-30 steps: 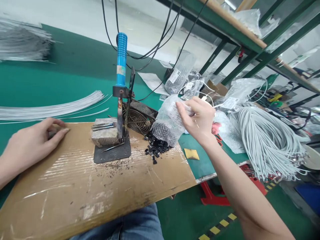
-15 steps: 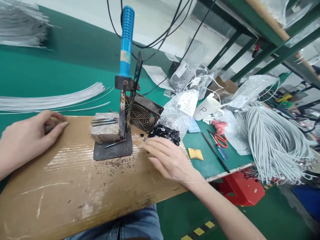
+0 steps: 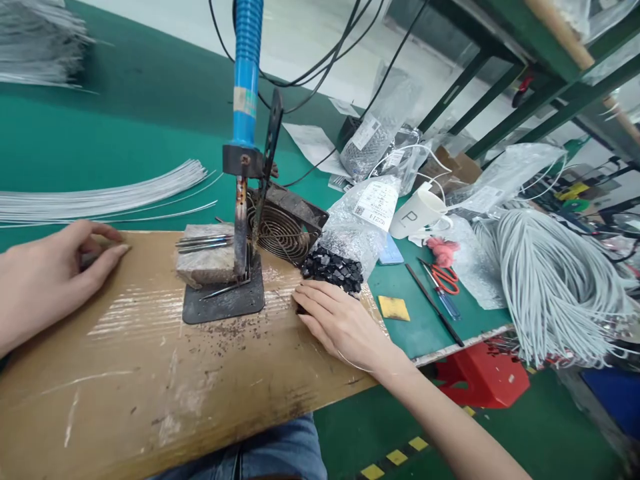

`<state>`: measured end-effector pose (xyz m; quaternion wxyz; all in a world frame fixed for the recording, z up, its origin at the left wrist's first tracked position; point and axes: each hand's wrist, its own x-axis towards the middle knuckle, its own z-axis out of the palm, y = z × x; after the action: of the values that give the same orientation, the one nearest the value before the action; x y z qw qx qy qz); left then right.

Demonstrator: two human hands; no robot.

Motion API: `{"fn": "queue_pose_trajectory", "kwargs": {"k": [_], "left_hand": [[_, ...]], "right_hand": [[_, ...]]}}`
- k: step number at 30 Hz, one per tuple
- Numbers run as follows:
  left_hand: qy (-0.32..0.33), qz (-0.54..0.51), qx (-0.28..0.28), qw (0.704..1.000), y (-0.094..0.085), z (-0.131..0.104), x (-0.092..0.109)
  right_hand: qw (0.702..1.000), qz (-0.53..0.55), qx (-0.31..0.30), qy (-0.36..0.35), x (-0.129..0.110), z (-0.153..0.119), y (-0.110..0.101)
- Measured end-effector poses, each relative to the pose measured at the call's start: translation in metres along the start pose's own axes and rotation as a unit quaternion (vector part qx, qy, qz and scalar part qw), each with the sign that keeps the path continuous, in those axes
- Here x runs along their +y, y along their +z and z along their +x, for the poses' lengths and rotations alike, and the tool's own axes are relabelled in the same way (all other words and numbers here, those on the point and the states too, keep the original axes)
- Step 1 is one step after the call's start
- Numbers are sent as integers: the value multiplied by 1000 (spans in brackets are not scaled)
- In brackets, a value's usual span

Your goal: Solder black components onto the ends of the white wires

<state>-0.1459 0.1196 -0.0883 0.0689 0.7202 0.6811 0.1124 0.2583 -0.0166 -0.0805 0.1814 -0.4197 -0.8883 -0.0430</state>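
Observation:
My left hand (image 3: pixel 65 273) rests at the left edge of the brown board (image 3: pixel 150 387), thumb and fingers apart with nothing between them. My right hand (image 3: pixel 340 323) lies on the board just below a pile of small black parts (image 3: pixel 334 268). Its fingers are curled together over something dark that is mostly hidden. Between the hands stands a blue-handled soldering iron (image 3: pixel 246 100), upright in a stand on a black plate (image 3: pixel 225 301). A pale block (image 3: pixel 206 263) on that plate carries thin metal rods (image 3: pixel 205 243).
Behind the iron leans a round-grilled fan (image 3: pixel 280 230). White wires (image 3: pixel 105 190) lie at the left. To the right are a yellow sponge (image 3: pixel 394 308), a black rod (image 3: pixel 434 303), red-handled scissors (image 3: pixel 445 277), a white mug (image 3: pixel 419 213) and a large cable bundle (image 3: pixel 545 280).
My right hand has drawn its fingers in beside the black pile, and the loose parts near its fingertips are no longer visible. The view has shifted slightly; my left hand keeps its pose.

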Motion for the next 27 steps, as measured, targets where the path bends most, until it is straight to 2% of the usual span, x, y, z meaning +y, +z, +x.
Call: {"fn": "queue_pose_trajectory", "kwargs": {"k": [5, 11, 19, 27], "left_hand": [[-9, 25, 1, 1000, -5, -3, 11], [-16, 18, -3, 1000, -8, -3, 11], [-14, 28, -8, 999, -7, -4, 14], [-16, 25, 2, 1000, -9, -5, 16]], "right_hand": [[999, 12, 44, 22, 12, -1, -9], [1000, -2, -2, 30, 19, 17, 2], [999, 11, 16, 41, 12, -1, -9], [998, 2, 15, 61, 19, 14, 8]]}}
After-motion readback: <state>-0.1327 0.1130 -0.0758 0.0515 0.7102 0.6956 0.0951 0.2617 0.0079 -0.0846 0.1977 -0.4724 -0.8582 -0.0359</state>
